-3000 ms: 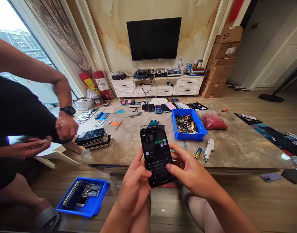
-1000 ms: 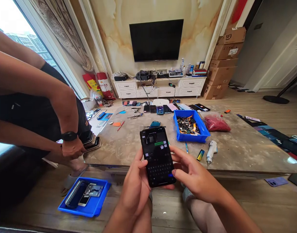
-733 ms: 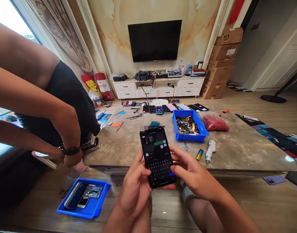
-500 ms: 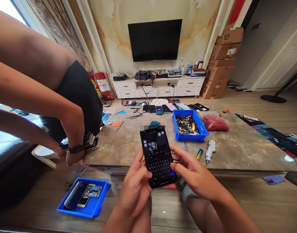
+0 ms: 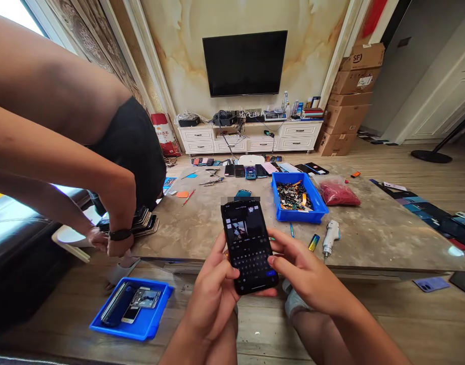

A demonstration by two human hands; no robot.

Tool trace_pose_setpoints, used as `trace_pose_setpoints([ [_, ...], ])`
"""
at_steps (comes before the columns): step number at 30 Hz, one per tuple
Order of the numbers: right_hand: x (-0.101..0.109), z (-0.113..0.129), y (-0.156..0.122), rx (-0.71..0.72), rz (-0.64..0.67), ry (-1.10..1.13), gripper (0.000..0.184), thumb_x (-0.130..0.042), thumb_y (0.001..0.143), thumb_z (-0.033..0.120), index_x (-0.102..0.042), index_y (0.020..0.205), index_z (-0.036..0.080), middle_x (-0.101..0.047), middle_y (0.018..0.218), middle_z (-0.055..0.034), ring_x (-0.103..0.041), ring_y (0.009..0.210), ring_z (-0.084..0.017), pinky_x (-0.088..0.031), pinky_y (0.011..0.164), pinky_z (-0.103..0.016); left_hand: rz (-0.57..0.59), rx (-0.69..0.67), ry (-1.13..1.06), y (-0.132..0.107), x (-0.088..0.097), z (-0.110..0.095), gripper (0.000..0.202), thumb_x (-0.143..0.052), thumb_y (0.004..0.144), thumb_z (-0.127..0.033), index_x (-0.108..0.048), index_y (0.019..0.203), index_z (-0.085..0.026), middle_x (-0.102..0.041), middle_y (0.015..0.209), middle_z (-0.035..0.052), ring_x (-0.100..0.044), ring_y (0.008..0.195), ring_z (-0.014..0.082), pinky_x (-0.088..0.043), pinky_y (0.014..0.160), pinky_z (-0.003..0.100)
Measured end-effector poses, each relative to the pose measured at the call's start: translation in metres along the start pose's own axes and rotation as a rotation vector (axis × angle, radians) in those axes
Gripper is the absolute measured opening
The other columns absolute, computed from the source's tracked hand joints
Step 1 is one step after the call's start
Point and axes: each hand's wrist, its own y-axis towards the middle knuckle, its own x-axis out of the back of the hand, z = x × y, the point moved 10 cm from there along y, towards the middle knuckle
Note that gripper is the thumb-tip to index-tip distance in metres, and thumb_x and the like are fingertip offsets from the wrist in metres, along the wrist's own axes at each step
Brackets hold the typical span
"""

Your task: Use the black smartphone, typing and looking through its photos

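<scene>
A black smartphone (image 5: 251,248) is held upright between my two hands, its screen lit with a dark chat page and an on-screen keyboard. My left hand (image 5: 217,281) wraps its left side and lower back, the thumb at the keyboard's left edge. My right hand (image 5: 299,261) grips the right edge, with its thumb over the keyboard's right side. Just past the phone, a teal phone (image 5: 243,193) lies on the table, partly hidden. Right of my right hand are a white electric screwdriver (image 5: 331,237) and a small shiny yellow-blue piece (image 5: 313,242).
On the table (image 5: 194,223) stand a blue bin (image 5: 301,217) of small parts and a bag of red material (image 5: 339,192). At left a co-worker's hand (image 5: 118,247) is beside stacked phones (image 5: 147,223). A blue tray (image 5: 152,319) with phones sits on the floor.
My view has shifted slightly, so the room sits a little further right. The co-worker at left leans a bit further right. My hands keep the same hold on the phone.
</scene>
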Motion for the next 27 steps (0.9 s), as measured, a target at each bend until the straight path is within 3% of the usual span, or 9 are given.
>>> trace_pose_setpoints([
  [7,0.0029,-0.0006,-0.0018,-0.022,-0.041,-0.175,0.061,-0.065,0.086,0.010,-0.047,0.143,0.022,-0.065,0.128,-0.0058,-0.064,0.114,-0.019,-0.053,0.097,-0.032,-0.046,-0.027,0.022,0.0008,0.0044,-0.0018,0.077,-0.056,0.073,-0.006,-0.045,0.146,-0.025,-0.070,0.112,0.0084,-0.066,0.096,0.0230,-0.057,0.079,0.034],
  [14,0.0005,-0.0072,-0.0029,-0.003,-0.038,-0.228,0.072,-0.064,0.084,0.003,-0.042,0.147,0.030,-0.061,0.134,-0.0027,-0.061,0.119,-0.018,-0.051,0.100,-0.031,-0.055,-0.034,0.017,-0.0014,0.0049,-0.0023,0.080,-0.056,0.072,-0.007,-0.043,0.149,-0.026,-0.068,0.114,0.0086,-0.064,0.095,0.0243,-0.056,0.076,0.035],
  [27,-0.0010,-0.0061,-0.0017,0.007,-0.047,-0.218,0.070,-0.064,0.084,0.003,-0.044,0.145,0.030,-0.063,0.127,-0.0014,-0.063,0.114,-0.017,-0.052,0.098,-0.028,-0.056,-0.037,0.027,-0.0016,0.0042,-0.0031,0.076,-0.055,0.071,-0.004,-0.047,0.144,-0.024,-0.068,0.108,0.0083,-0.062,0.089,0.0198,-0.056,0.074,0.031],
])
